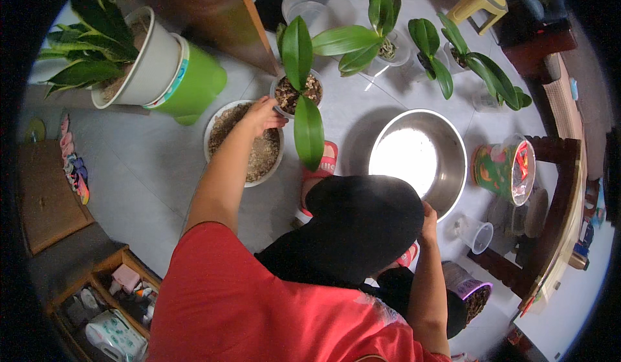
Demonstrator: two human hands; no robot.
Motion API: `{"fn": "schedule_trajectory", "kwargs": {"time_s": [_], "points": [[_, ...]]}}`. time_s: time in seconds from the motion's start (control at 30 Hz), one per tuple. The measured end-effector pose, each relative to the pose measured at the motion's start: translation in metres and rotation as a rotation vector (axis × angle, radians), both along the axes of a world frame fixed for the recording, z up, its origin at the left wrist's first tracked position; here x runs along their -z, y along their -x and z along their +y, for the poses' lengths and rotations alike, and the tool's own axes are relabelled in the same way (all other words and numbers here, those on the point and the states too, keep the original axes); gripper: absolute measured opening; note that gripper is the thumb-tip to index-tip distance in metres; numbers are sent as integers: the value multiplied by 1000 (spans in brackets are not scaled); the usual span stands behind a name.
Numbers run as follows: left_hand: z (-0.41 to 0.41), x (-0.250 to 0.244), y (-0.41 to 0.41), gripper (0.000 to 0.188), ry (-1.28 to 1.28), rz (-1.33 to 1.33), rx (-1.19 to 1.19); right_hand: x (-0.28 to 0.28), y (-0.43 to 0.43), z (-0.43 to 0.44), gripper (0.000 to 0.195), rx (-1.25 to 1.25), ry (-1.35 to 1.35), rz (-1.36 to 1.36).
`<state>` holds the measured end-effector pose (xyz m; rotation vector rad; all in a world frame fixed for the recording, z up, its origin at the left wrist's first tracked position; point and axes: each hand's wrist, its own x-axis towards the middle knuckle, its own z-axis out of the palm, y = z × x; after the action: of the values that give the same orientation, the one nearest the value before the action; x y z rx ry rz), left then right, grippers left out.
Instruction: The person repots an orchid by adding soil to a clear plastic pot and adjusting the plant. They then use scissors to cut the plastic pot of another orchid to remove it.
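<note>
My left hand [264, 117] reaches forward over a white bowl of tan granular potting material [259, 163]. Its fingers grip the near left side of a clear plastic pot [316, 78]. In that pot stands an orchid plant [297, 51] with broad green leaves, bedded in bark chips [288, 97]. Down at the right, my right hand [428, 222] is beside my black-clad knee, at the near rim of a large stainless steel basin [444, 187]. The knee hides part of its fingers, so its hold is unclear. Bright light reflects off the basin's bottom.
Several potted orchids [385, 51] stand ahead on the grey tile floor. A snake plant pot [145, 56] sits atop a green bucket [194, 83] at left. Right are a colourful bucket [495, 168], a clear plastic cup [475, 235], a purple-rimmed basket [463, 284] and a wooden table [558, 245].
</note>
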<state>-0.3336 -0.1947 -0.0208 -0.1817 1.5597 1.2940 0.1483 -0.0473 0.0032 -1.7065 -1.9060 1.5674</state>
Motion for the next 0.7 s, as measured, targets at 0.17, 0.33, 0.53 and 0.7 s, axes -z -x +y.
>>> {"fn": "schedule_trajectory", "kwargs": {"time_s": [0.17, 0.33, 0.53, 0.7], "points": [[6, 22, 5, 25, -132, -140, 55, -9, 6, -5, 23, -39, -28, -43], [11, 57, 17, 29, -197, -178, 37, -25, 7, -5, 27, -11, -135, -170], [2, 64, 21, 30, -106, -189, 48, -25, -20, 18, 27, 173, -64, -66], [-11, 52, 16, 30, -104, -261, 159, -11, -63, 27, 26, 187, -99, -29]]}}
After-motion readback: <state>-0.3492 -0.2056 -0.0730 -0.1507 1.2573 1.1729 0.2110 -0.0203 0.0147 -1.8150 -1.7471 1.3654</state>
